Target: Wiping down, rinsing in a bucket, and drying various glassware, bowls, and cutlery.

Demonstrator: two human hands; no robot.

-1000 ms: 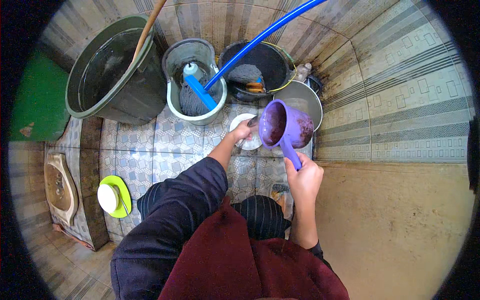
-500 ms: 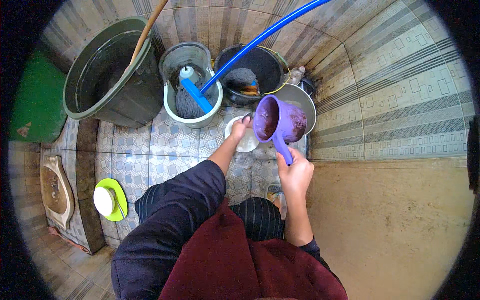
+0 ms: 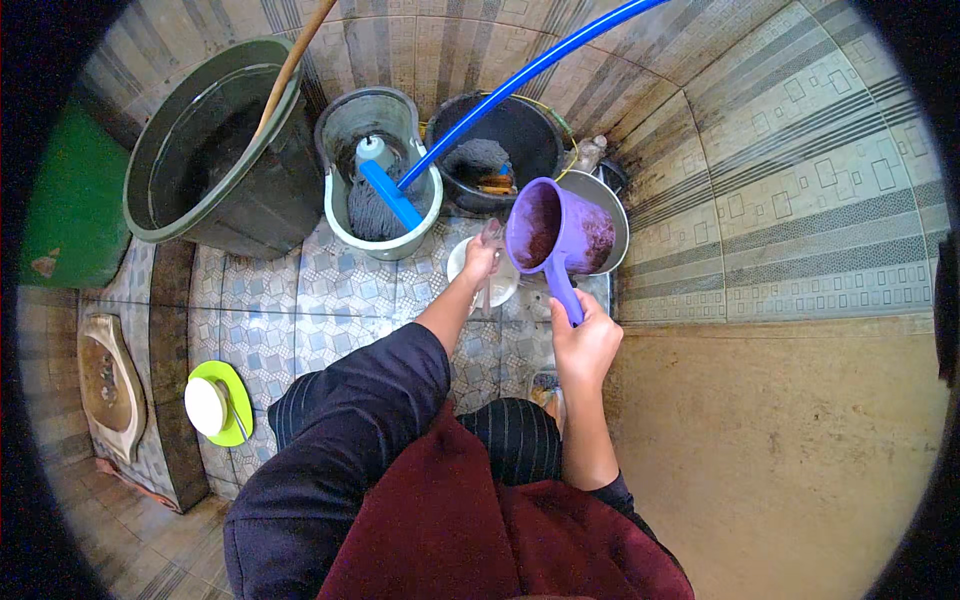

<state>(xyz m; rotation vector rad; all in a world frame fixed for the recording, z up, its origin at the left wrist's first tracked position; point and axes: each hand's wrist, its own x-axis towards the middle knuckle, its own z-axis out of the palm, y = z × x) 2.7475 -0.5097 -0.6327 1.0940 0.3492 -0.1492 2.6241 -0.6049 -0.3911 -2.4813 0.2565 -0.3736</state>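
Note:
My right hand (image 3: 590, 342) is closed around the handle of a purple water dipper (image 3: 578, 235). The dipper is tilted, its mouth facing left toward my other hand, and its sides are stained dark. My left hand (image 3: 480, 264) grips a slim, pinkish thing (image 3: 490, 232) whose kind I cannot make out. Below that hand a round white dish (image 3: 508, 286) lies on the tiled floor, partly covered by my fingers. Behind the dipper stands a round metal pot (image 3: 618, 222), mostly hidden.
A large dark tub (image 3: 260, 205) with a wooden stick, a grey mop bucket (image 3: 432, 215) holding a blue-handled mop (image 3: 392, 195), and a black bucket (image 3: 550, 140) line the wall. At left are a green plate (image 3: 236, 385) with a white bowl (image 3: 205, 407) and a squat toilet (image 3: 125, 425).
The thing in my left hand has turned from dark and short to long and pinkish, extending above and below my fingers. The dipper has tilted only slightly.

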